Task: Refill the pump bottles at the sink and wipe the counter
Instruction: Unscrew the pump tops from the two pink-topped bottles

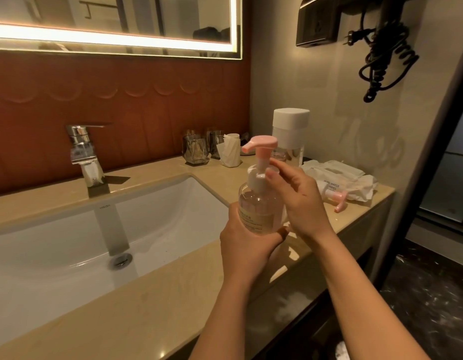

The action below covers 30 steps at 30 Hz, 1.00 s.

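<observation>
Beige counter (147,294), sink (56,242) on your left. Your left hand (247,245) grips the clear pump bottle (256,203) round its base, just above the counter's front edge, and your right hand (303,203) pinches its white collar. Bottle label's too blurry to read, but the wipes pack (334,175) behind says "PURE WATER".

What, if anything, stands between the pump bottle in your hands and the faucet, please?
Nothing visible does. The left hand grips the pump bottle beside the right rim of the sink, and only open basin lies between it and the faucet; the glasses stand back by the wall.
</observation>
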Motion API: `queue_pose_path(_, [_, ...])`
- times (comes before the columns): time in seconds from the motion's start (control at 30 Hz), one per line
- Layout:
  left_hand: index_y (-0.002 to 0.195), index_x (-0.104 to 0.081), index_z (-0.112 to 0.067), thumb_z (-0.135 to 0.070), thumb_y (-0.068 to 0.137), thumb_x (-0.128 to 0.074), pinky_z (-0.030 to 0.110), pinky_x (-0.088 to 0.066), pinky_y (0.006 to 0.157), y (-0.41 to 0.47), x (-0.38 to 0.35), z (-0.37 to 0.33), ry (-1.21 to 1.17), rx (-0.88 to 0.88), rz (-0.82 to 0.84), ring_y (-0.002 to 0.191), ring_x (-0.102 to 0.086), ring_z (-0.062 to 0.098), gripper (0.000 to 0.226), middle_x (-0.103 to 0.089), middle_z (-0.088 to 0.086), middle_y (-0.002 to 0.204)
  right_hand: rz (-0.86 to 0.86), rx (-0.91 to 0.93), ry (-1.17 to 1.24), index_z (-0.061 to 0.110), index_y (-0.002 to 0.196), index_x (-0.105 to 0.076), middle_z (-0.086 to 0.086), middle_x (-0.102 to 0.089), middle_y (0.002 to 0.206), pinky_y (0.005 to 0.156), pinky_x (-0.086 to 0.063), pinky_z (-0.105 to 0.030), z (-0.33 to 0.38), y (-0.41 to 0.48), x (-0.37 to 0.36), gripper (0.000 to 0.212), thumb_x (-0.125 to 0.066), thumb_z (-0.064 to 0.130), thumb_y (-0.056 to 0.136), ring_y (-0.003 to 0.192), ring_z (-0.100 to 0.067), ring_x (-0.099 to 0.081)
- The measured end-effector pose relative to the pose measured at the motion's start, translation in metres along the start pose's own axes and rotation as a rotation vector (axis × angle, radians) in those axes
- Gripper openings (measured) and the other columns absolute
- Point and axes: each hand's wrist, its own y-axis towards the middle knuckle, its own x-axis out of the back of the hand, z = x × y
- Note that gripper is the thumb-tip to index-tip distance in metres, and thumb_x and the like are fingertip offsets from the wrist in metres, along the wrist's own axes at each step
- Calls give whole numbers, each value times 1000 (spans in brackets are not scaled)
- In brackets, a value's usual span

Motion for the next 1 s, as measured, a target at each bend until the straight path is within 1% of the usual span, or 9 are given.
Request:
queue_pose_path(0.1, [107, -39, -41, -44, 57, -84, 10, -43, 67, 0, 0, -1, -3, 3, 2, 86, -56, -1, 68, -56, -19, 97, 47, 8, -94, 39, 127, -45, 8, -48, 129, 103, -38, -41, 0, 3, 0, 41, -47, 52, 88, 127, -14, -38])
queue_pose_path(0.2, [102, -34, -46, -40, 60, -84, 7, -38, 62, 2, 1, -3, -18, 33, 29, 80, -50, -6, 65, -49, -25, 90, -14, 0, -319, 35, 137, -36, 9, -40, 130, 102, -39, -44, 6, 7, -10, 77, -61, 65, 71, 125, -16, -34])
queue_pose_path(0.27, [107, -33, -43, -41, 61, -84, 6, -37, 61, 3, 1, -4, -26, 55, 37, 80, -48, -4, 68, -47, -25, 89, -117, 21, -439, 30, 133, -36, 3, -44, 131, 103, -38, -43, 12, 10, -17, 85, -72, 63, 64, 121, -17, -36])
queue_pose_path(0.4, [104, -37, -37, -41, 60, -84, 9, -39, 62, 3, 2, -2, 1, 41, 29, 79, -52, -4, 64, -52, -22, 88, -222, 2, -457, 28, 116, -43, 3, -53, 121, 99, -39, -42, 11, 13, -21, 69, -77, 56, 63, 115, -17, -43])
queue_pose_path(0.53, [107, -41, -35, -39, 59, -85, 17, -47, 70, 3, 1, -1, 9, 20, 14, 85, -55, 2, 66, -56, -17, 94, -101, -27, -251, 34, 112, -45, 2, -53, 117, 92, -47, -48, 4, 10, -15, 47, -71, 42, 74, 109, -21, -50])
queue_pose_path(0.67, [108, -41, -35, -39, 59, -83, 22, -51, 75, 3, 1, 0, 17, 11, 16, 86, -55, 3, 64, -56, -17, 93, -21, -50, -215, 32, 130, -42, 4, -41, 115, 99, -42, -44, 4, 5, -12, 59, -55, 48, 76, 113, -19, -43])
queue_pose_path(0.8, [107, -35, -40, -43, 61, -83, 9, -38, 65, 4, 0, -1, 30, 14, 28, 80, -49, -5, 66, -50, -22, 91, -114, -32, -297, 34, 133, -33, 4, -39, 131, 103, -39, -47, 5, 5, -16, 77, -72, 54, 70, 126, -18, -33])
queue_pose_path(0.9, [107, -36, -39, -41, 59, -84, 11, -40, 67, 4, 0, -1, -5, 27, 30, 83, -52, -2, 67, -51, -22, 91, -174, -17, -276, 38, 118, -32, 8, -46, 120, 96, -47, -42, 7, 7, -14, 74, -78, 53, 61, 116, -16, -43])
queue_pose_path(1.0, [105, -36, -39, -39, 59, -85, 13, -41, 69, 4, 0, -1, -10, 22, 28, 84, -51, -2, 68, -50, -23, 90, -153, -4, -209, 30, 119, -41, 14, -52, 102, 79, -50, -22, 9, 6, -6, 65, -78, 42, 67, 96, -5, -53])
